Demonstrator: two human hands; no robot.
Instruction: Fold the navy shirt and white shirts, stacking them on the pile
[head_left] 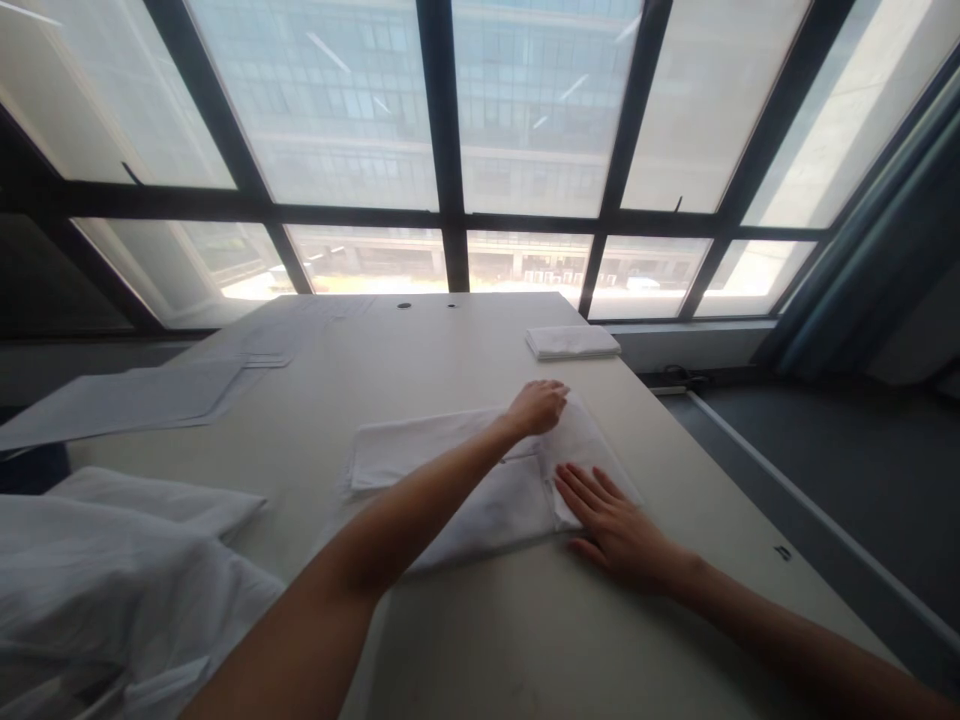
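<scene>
A white cloth point(480, 505) lies partly folded on the white table, with a folded-over strip along its right end. At the far corner of that strip, my left hand point(537, 407) is closed, its curled fingers on the fabric. My right hand point(609, 522) rests flat on the near part of the same strip, fingers stretched out. My left forearm crosses over the cloth and hides some of its middle.
A folded white cloth point(573, 342) sits near the table's far right edge. Loose white fabric point(127, 570) is heaped at the near left. Sheets of paper point(142, 395) lie along the left edge. Large windows stand behind the table point(420, 350); a dark curtain point(862, 230) hangs at right.
</scene>
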